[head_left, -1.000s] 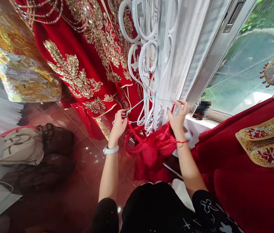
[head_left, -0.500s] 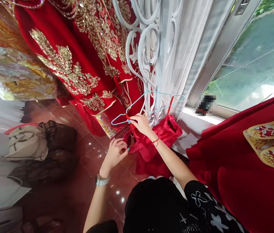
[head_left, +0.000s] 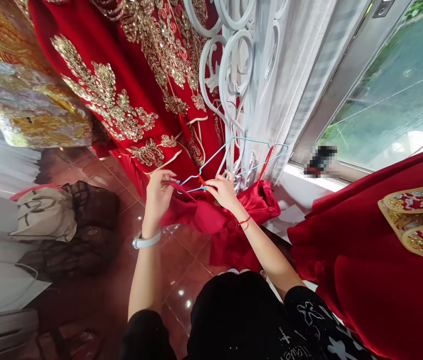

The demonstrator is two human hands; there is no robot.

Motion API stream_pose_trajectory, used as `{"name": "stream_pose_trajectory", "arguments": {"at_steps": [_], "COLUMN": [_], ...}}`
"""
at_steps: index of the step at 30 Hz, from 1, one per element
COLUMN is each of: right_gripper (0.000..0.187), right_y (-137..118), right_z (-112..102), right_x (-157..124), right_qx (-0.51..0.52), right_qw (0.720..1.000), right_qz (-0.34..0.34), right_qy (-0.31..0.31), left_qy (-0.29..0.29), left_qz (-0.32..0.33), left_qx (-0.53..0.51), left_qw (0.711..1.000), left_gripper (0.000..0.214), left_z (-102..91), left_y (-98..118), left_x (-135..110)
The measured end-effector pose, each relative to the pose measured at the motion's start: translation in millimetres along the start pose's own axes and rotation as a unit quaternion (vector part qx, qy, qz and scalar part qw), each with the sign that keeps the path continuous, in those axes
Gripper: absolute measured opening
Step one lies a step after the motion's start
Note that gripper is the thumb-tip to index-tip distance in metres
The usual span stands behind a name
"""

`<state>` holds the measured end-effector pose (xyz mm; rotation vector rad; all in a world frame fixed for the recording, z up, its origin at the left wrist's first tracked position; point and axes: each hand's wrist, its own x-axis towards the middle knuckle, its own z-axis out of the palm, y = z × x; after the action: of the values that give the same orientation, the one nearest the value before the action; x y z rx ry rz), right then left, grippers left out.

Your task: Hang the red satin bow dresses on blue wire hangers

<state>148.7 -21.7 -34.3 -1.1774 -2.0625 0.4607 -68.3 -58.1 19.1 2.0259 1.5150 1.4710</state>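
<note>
A red satin dress (head_left: 211, 217) hangs below a light-blue wire hanger (head_left: 217, 156) on the white scrollwork rack. One red strap (head_left: 266, 162) loops over the hanger's right shoulder. My left hand (head_left: 159, 197), with a pale watch band on its wrist, pinches the dress's upper edge and draws the fabric out to the left. Thumb and fingers of my right hand (head_left: 223, 192) are closed on another thin red strap beside the hanger's lower bar. Whether those fingers also grip the bar is hard to see.
Red garments with gold beading (head_left: 121, 110) hang behind the hanger. On the right hangs a red skirt (head_left: 369, 260) near the window (head_left: 376, 95). A beige bag (head_left: 44, 212) lies beside dark bags (head_left: 91, 210) on the red tiled floor (head_left: 181, 265).
My left hand has moved up and left and now pulls the dress's edge outward, spreading the fabric. My right hand stays at the strap by the hanger.
</note>
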Motion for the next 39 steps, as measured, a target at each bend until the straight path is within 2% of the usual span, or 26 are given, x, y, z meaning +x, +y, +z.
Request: {"name": "stream_pose_trajectory", "arguments": {"at_steps": [3,6,8,12,17,20,24,28,33,37,39], "right_gripper": [0.025,0.024,0.024,0.022,0.020,0.019,0.023,0.027,0.029,0.035,0.031], "right_y": [-0.9,-0.3,0.7,2.8,2.6,1.0,0.7,3.8,6.9,8.9,10.1], "right_z": [0.6,-0.6,-2.5,-5.2,-4.3,-4.5,-7.2,-9.1,-9.0,-13.5,-16.8], "right_x": [-1.1,-1.0,-0.5,1.1,3.3,1.9,-0.6,1.3,5.4,5.2,4.0], "right_qx": [0.003,0.008,0.006,-0.005,0.011,0.008,-0.007,-0.013,0.018,0.063,0.079], "right_qw": [1.000,1.000,1.000,1.000,1.000,1.000,1.000,1.000,0.999,0.996,0.993], "right_qz": [-0.009,-0.008,0.002,0.011,0.005,0.009,0.012,0.018,0.021,0.004,-0.001], "right_qy": [0.003,-0.002,-0.009,-0.011,-0.008,-0.011,-0.011,-0.017,-0.026,-0.067,-0.082], "left_qy": [-0.045,-0.041,-0.028,0.001,-0.031,-0.086,-0.161,-0.178,-0.185,-0.226,-0.236], "left_qz": [0.012,0.041,0.035,-0.025,-0.002,0.020,0.009,0.002,-0.048,-0.092,-0.121], "left_qx": [0.006,0.021,0.012,-0.057,-0.032,-0.014,-0.054,-0.072,-0.092,-0.125,-0.144], "left_qw": [0.999,0.998,0.999,0.998,0.999,0.996,0.985,0.981,0.977,0.962,0.953], "left_gripper": [0.032,0.034,0.033,0.027,0.023,0.023,0.033,0.035,0.027,0.033,0.035], "left_z": [12.2,29.2,39.4,50.8,49.1,45.8,45.1,46.8,41.3,36.6,36.9], "left_y": [16.8,32.3,37.6,39.1,38.2,34.6,28.4,22.6,9.2,0.7,0.2], "left_x": [24.4,37.2,38.2,31.7,27.7,27.5,29.6,32.0,33.4,33.8,32.0]}}
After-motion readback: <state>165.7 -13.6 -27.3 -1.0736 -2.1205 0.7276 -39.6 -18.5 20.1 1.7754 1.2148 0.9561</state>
